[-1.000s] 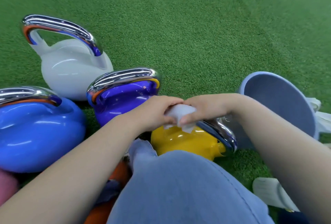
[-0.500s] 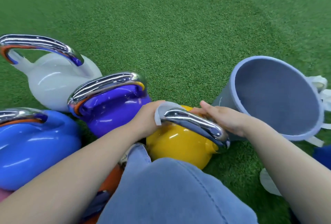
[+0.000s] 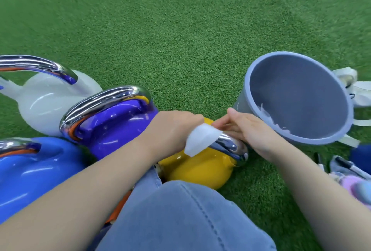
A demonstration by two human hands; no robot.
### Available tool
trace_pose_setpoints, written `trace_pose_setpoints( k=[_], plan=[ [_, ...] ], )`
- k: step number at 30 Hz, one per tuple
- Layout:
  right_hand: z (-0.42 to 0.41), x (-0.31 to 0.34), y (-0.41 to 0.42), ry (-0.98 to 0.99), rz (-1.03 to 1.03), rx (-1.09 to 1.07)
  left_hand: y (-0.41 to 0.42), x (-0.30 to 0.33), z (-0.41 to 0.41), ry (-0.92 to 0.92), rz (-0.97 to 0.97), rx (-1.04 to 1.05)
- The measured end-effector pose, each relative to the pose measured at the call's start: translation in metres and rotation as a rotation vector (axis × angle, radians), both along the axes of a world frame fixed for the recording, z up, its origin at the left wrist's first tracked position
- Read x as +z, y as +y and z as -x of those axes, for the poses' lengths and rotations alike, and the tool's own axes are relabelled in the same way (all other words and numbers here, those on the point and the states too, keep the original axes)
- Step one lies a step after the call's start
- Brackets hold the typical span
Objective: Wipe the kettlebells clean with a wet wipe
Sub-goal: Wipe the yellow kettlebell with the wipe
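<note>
A yellow kettlebell [image 3: 198, 167] with a chrome handle [image 3: 230, 147] stands on the green turf just beyond my knee. My left hand [image 3: 170, 128] grips a white wet wipe [image 3: 200, 139] that is draped over the left end of that handle. My right hand [image 3: 249, 132] rests on the far right side of the handle with its fingers stretched toward the wipe. To the left stand a purple kettlebell [image 3: 114, 124], a white kettlebell [image 3: 50, 100] and a blue kettlebell [image 3: 30, 170].
A grey-blue bucket [image 3: 249, 82] stands tilted at the right with scraps of white wipe inside. White shoes [image 3: 353, 88] lie behind it. Small items [image 3: 345, 172] lie at the right edge. An orange object [image 3: 118, 208] shows beside my jeans-clad knee [image 3: 180, 216]. Open turf stretches ahead.
The wipe has slid along the chrome handle from its left end toward the middle under my left hand. My right hand has stayed on the handle's far side. The view shifted left.
</note>
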State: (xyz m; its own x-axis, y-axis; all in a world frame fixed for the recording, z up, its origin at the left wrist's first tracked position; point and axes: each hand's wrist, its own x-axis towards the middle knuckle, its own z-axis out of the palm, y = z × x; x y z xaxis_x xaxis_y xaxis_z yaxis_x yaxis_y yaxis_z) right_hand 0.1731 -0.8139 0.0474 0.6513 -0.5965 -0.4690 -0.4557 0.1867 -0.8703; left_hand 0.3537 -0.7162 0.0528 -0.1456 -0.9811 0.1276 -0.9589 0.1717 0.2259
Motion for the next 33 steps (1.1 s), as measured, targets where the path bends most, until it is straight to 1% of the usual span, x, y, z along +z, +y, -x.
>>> trace_pose_setpoints(
  k=[1,2,5,7,11,12,14,15,19,21,23,24,26,30,33],
  plan=[
    [0.003,0.005,0.002,-0.027,0.02,0.008,0.002,-0.004,-0.002,0.068,0.014,0.021],
    [0.005,0.01,0.005,-0.04,0.04,0.016,0.005,-0.01,-0.003,0.154,-0.016,0.055],
    [0.006,0.021,0.009,-0.02,0.106,0.025,0.012,-0.018,-0.007,0.444,-0.131,0.278],
    [0.003,0.025,0.012,-0.002,0.13,0.011,0.015,-0.026,-0.013,0.574,-0.146,0.35],
    [-0.005,0.032,0.018,0.021,0.166,-0.012,0.016,-0.034,-0.022,0.764,-0.3,0.349],
    [-0.006,0.033,0.02,0.025,0.175,-0.013,0.016,-0.033,-0.024,0.781,-0.333,0.331],
    [-0.01,0.038,0.023,0.026,0.189,-0.005,0.014,-0.023,-0.026,0.731,-0.386,0.281],
    [-0.012,0.04,0.023,0.02,0.189,0.0,0.011,-0.018,-0.026,0.661,-0.418,0.256],
    [-0.024,0.054,0.023,-0.005,0.17,-0.016,-0.007,0.018,-0.011,0.182,-0.54,0.077],
    [-0.029,0.06,0.021,0.024,0.197,-0.015,-0.015,0.028,0.001,0.022,-0.563,0.02],
    [-0.035,0.062,0.02,0.06,0.242,0.001,-0.019,0.031,0.009,-0.06,-0.565,0.014],
    [-0.038,0.063,0.02,0.079,0.257,0.012,-0.018,0.032,0.011,-0.081,-0.559,0.017],
    [-0.044,0.064,0.021,0.112,0.294,0.039,-0.015,0.03,0.011,-0.052,-0.52,0.036],
    [-0.05,0.062,0.021,0.154,0.354,0.091,-0.002,0.024,0.007,0.134,-0.422,0.14],
    [-0.058,0.059,0.022,0.206,0.404,0.183,0.003,0.019,0.007,0.252,-0.34,0.217]
  ],
)
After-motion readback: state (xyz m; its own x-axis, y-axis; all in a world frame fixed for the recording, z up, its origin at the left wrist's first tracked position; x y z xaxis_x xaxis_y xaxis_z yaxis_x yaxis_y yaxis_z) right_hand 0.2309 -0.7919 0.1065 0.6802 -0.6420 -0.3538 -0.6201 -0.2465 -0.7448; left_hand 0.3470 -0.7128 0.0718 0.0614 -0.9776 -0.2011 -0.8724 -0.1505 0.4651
